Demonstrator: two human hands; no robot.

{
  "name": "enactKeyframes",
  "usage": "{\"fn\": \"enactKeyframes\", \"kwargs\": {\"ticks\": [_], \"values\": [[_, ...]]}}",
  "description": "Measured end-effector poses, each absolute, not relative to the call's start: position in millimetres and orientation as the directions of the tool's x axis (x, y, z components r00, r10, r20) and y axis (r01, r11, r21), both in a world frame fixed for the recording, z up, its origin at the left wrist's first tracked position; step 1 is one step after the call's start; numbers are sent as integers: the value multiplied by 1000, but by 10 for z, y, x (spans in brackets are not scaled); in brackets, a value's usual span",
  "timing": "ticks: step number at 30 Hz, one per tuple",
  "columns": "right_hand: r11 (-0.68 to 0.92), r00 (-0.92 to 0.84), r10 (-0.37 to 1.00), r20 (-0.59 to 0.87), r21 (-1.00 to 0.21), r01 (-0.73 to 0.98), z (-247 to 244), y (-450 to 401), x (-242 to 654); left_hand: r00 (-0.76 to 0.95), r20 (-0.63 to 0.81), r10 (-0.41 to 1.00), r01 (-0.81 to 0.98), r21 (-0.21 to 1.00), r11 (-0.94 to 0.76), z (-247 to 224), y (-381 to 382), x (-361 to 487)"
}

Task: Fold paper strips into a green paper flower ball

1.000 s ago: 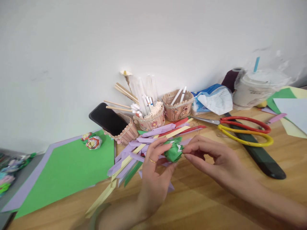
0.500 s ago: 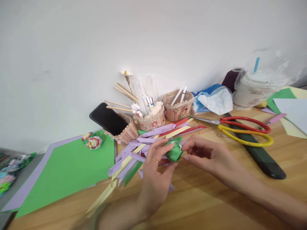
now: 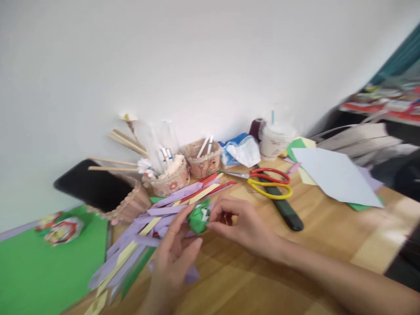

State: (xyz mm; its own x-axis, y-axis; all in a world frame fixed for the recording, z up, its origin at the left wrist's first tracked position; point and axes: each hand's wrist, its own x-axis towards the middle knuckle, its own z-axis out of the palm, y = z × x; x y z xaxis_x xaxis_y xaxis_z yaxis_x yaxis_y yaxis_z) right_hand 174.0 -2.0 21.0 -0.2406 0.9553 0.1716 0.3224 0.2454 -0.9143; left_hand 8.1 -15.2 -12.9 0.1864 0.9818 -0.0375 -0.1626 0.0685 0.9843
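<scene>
A small green-and-white folded paper piece is held up between the two hands, above the near right edge of a pile of paper strips in purple, pale yellow, red and green. The left hand curls its fingers against the left side of the piece, its thumb just below; whether that thumb presses on it, I cannot tell. The right hand pinches the right edge of the piece between thumb and forefinger.

To the right, red-and-yellow-handled scissors lie across a long dark flat tool on the wooden table. On the far side stand three small decorated baskets: the left basket carries a tilted black phone, the middle basket holds white-capped sticks and clear tubes, and the right basket holds two white sticks. Farther right are a blue-and-white packet and a lidded cup. A pale sheet lies at the right over other papers. At the left, folded paper ornaments rest on a green sheet.
</scene>
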Motion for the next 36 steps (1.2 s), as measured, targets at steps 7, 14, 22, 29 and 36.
{"fn": "enactKeyframes", "kwargs": {"ticks": [7, 14, 22, 29, 36], "values": [[268, -209, 955, 212, -918, 293, 139, -33, 1751, 51, -71, 996, -61, 995, 74, -155, -153, 101], [212, -208, 964, 166, -952, 223, 102, -19, 1758, 20, 3, 1000, -78, 997, -1, -104, -164, 124], [198, -197, 968, 157, -957, 210, 6, -6, 1744, 70, 68, 995, -50, 997, -64, -286, -82, 22], [273, -239, 944, 226, -944, 185, 25, -44, 1735, -12, 80, 997, -48, 996, -80, -295, -128, 101], [116, -281, 957, 78, -986, 119, -39, 25, 1726, 88, 121, 989, 116, 985, -131, -385, -45, -51]]}}
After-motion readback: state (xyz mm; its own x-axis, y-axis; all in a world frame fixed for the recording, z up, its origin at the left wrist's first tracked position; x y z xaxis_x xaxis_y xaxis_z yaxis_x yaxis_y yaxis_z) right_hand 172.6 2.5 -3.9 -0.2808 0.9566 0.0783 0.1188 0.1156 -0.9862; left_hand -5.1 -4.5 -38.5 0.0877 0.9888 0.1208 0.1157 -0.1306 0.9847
